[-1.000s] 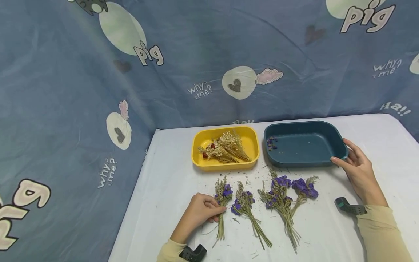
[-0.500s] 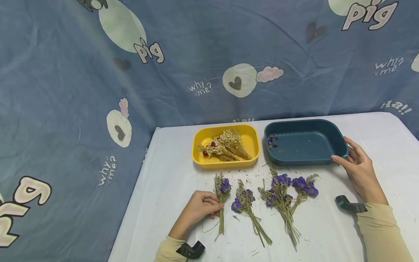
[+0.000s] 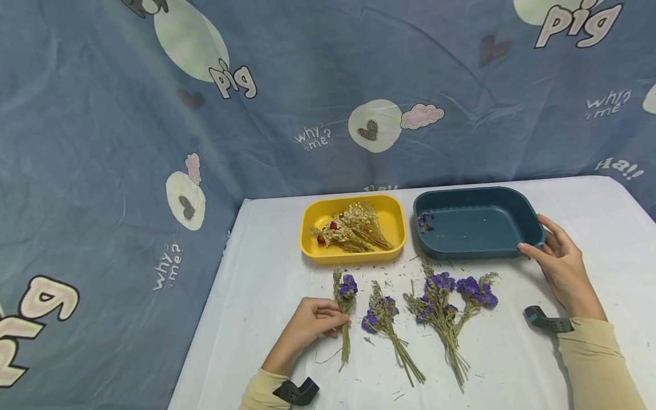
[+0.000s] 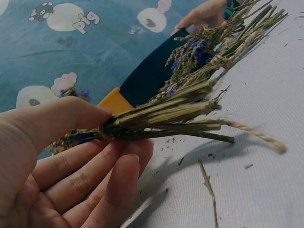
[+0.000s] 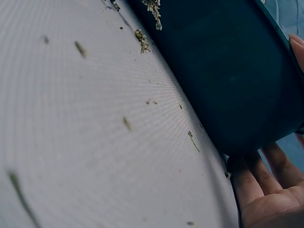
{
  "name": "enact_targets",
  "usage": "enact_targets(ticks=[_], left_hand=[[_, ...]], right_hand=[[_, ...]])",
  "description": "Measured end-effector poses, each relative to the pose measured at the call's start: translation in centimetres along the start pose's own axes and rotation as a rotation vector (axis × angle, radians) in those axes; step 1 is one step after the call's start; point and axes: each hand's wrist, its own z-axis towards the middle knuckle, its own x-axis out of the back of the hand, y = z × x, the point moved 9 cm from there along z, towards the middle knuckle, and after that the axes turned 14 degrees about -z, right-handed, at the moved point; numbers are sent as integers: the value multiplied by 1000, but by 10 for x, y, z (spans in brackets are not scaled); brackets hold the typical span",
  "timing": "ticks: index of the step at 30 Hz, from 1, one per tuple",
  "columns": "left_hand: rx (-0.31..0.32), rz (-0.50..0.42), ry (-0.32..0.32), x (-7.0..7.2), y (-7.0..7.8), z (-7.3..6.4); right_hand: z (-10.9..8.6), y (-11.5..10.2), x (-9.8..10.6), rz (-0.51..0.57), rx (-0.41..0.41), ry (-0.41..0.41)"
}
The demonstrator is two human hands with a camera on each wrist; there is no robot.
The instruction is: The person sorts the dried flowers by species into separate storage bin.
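My left hand (image 3: 310, 323) pinches the stems of a small bunch of dried purple flowers (image 3: 345, 290) between thumb and fingers. In the left wrist view the cut stems (image 4: 171, 116) point away from the palm, with a twine end (image 4: 259, 135) trailing off them. At the right, my right hand (image 3: 562, 267) grips the near right corner of a dark teal tray (image 3: 476, 254), thumb at the rim and fingers around the side. Purple bits (image 3: 425, 222) lie at that tray's left end. Beside the held bunch lies another tied bunch (image 3: 392, 333), heads pointing away from me.
A yellow tray (image 3: 353, 259) holding dried cream and red flowers (image 3: 353, 228) stands left of the teal one. More purple bunches (image 3: 446, 319) lie before the teal tray. Stem scraps (image 3: 400, 398) litter the white tabletop (image 3: 246, 319). A printed blue cloth (image 3: 287, 85) hangs behind.
The held bunch and my left hand have shifted slightly to the left and away from me. My right hand keeps its grip on the teal tray.
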Motion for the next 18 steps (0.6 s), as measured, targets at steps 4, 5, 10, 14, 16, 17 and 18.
enact_targets(ticks=[4, 5, 10, 14, 16, 17, 18], left_hand=[[-5, -5, 3, 0, 0, 0], [-5, -3, 6, 0, 0, 0], [-5, 21, 23, 0, 1, -1], [-1, 1, 32, 0, 1, -1], [-2, -13, 37, 0, 1, -1], [-3, -13, 42, 1, 1, -2], [-3, -10, 46, 1, 1, -2]], right_hand=[[0, 0, 0, 0, 0, 2], [1, 0, 0, 4, 1, 2], [1, 0, 0, -6, -3, 5], [1, 0, 0, -8, -2, 2], [1, -1, -1, -2, 2, -1], [0, -1, -1, 0, 4, -2], [0, -1, -1, -4, 5, -1]])
